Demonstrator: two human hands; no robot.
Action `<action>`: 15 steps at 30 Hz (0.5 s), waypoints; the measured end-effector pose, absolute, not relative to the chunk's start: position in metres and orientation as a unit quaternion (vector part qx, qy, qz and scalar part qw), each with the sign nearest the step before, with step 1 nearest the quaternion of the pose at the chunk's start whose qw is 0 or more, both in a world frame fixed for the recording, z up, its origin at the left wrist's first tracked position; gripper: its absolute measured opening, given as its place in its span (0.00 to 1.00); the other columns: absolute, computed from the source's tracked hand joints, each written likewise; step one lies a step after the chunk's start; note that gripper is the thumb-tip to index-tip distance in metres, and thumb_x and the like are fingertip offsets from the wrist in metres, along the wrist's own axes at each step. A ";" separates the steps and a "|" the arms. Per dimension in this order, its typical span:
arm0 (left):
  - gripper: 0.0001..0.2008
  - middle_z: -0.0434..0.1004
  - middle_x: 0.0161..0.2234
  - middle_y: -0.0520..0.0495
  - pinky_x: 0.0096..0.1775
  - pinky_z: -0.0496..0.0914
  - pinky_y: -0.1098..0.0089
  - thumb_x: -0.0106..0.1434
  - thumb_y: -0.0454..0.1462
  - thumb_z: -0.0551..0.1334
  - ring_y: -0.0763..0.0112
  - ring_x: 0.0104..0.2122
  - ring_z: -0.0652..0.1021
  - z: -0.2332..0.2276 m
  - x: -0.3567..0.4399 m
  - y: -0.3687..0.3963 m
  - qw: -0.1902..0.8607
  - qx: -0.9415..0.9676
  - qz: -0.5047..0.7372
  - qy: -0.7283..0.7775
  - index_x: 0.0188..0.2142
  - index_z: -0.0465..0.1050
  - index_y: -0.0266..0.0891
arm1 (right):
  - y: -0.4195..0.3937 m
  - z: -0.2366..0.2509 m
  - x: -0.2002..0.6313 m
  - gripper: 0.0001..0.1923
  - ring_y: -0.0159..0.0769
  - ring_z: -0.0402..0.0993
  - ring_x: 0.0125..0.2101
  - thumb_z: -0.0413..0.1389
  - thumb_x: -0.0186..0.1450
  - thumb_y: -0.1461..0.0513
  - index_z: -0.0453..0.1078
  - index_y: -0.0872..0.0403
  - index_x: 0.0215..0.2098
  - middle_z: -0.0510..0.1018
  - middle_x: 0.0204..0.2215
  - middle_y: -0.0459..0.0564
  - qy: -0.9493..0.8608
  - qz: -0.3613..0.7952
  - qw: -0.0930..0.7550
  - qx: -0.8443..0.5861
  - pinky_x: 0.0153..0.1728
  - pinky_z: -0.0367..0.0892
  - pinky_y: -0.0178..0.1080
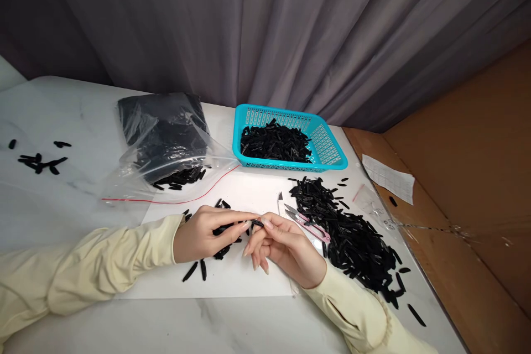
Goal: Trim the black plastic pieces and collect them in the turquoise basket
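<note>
My left hand [211,232] and my right hand [286,246] meet above a white sheet [257,282]. Between their fingertips is one small black elongated piece [257,222], pinched from both sides; its exact kind cannot be made out. Fingers of the right hand other than thumb and index hang loosely curled. Beneath and behind the left hand lie several similar black pieces [203,269]. Just past the right hand are pink-handled thread snips [311,227] and a pointed white-handled blade [281,204]. A large heap of black pieces [357,243] spreads to the right.
A blue perforated basket [342,163] holding black pieces stands at the back. Left of it lies a clear zip bag [166,144] with dark contents. Loose black pieces [41,161] sit far left. A cardboard surface [456,221], with a paper slip [388,177], borders the right.
</note>
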State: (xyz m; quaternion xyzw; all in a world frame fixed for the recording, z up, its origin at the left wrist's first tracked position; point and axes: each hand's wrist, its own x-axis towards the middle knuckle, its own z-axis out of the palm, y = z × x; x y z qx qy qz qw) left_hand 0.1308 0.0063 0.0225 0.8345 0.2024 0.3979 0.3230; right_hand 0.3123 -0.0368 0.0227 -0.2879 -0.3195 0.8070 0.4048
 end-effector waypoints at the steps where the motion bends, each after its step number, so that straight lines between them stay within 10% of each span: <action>1: 0.14 0.79 0.27 0.46 0.24 0.68 0.79 0.62 0.29 0.55 0.78 0.20 0.73 0.023 0.131 0.006 0.323 0.836 0.395 0.204 0.46 0.73 0.34 | -0.037 0.023 0.312 0.10 0.31 0.73 0.20 0.51 0.65 0.58 0.62 0.57 0.30 0.79 0.25 0.55 -0.320 0.807 0.405 -0.286 0.18 0.62 0.30; 15: 0.14 0.74 0.20 0.49 0.20 0.65 0.79 0.63 0.30 0.53 0.79 0.16 0.67 0.025 0.130 0.005 0.311 0.843 0.387 0.209 0.46 0.73 0.33 | -0.037 0.022 0.315 0.05 0.31 0.73 0.23 0.55 0.61 0.62 0.64 0.56 0.34 0.79 0.31 0.55 -0.320 0.797 0.419 -0.296 0.20 0.61 0.31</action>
